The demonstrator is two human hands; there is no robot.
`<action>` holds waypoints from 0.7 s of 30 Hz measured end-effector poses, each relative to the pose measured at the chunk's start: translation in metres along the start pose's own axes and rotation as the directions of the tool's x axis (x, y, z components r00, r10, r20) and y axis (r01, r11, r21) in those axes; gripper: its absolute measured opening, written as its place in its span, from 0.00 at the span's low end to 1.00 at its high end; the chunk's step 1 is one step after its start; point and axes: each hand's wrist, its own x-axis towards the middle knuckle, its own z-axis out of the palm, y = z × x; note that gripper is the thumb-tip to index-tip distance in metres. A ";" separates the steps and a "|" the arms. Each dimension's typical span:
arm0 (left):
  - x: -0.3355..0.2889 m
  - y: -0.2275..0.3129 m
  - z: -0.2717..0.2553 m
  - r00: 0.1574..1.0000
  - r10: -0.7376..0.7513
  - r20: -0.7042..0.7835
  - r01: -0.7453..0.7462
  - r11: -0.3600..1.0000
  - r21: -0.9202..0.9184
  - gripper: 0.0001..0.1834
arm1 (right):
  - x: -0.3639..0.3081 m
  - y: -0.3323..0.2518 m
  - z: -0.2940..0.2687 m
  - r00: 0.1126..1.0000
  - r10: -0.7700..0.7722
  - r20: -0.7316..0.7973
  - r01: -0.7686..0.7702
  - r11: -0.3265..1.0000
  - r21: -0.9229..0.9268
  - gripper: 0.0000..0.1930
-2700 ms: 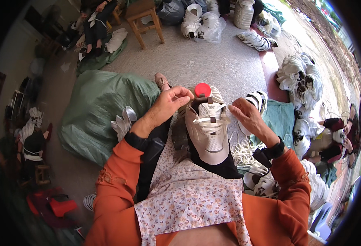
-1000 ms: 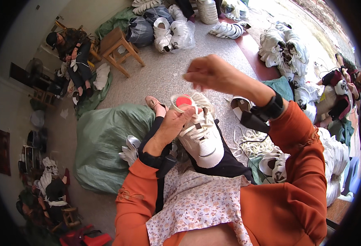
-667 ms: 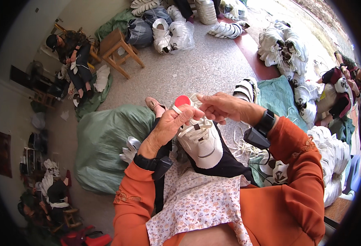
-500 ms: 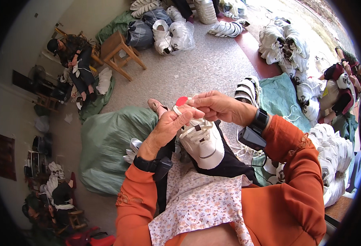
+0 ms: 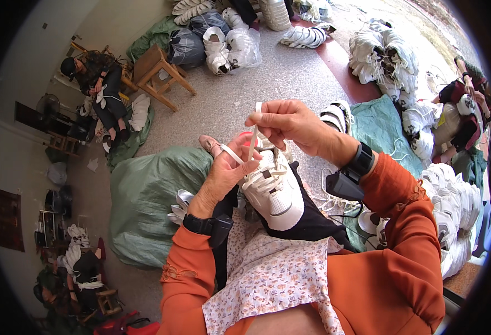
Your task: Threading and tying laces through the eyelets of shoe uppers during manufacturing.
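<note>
A white sneaker [image 5: 279,195] rests on my lap, its toe pointing toward me. Above its tongue end, my right hand [image 5: 295,125] pinches a flat white shoelace [image 5: 254,137] and holds it up taut. The lace runs down to my left hand [image 5: 228,170], whose thumb and fingers close on it beside the shoe's opening. Another stretch of lace crosses the left fingers. Something red [image 5: 246,138] shows partly behind the left fingers; what it is stays hidden. Black devices are strapped to both my wrists.
A large green sack [image 5: 153,201] bulges at my left. Stacked white shoes [image 5: 452,218] and a green sheet [image 5: 382,131] lie to the right. A wooden stool [image 5: 159,75] stands farther off, near stuffed bags [image 5: 188,47]. Other people sit at both sides.
My right hand has risen, drawing the lace upward and away from the left hand. The left hand has lowered slightly, and the red piece is now more covered.
</note>
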 end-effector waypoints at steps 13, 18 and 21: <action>0.009 -0.013 -0.007 0.970 -0.112 0.218 0.052 0.962 0.266 0.11 | -0.025 -0.023 0.038 0.947 -0.163 0.276 0.276 0.852 -0.446 0.11; 0.011 -0.012 -0.013 0.975 0.197 0.105 -0.211 0.967 0.142 0.18 | -0.036 -0.029 0.036 0.926 -0.196 0.324 0.340 0.808 -0.481 0.10; 0.004 -0.007 -0.008 0.982 0.181 0.057 -0.146 0.911 -0.386 0.23 | -0.041 -0.031 0.028 0.937 -0.155 0.314 0.301 0.813 -0.499 0.09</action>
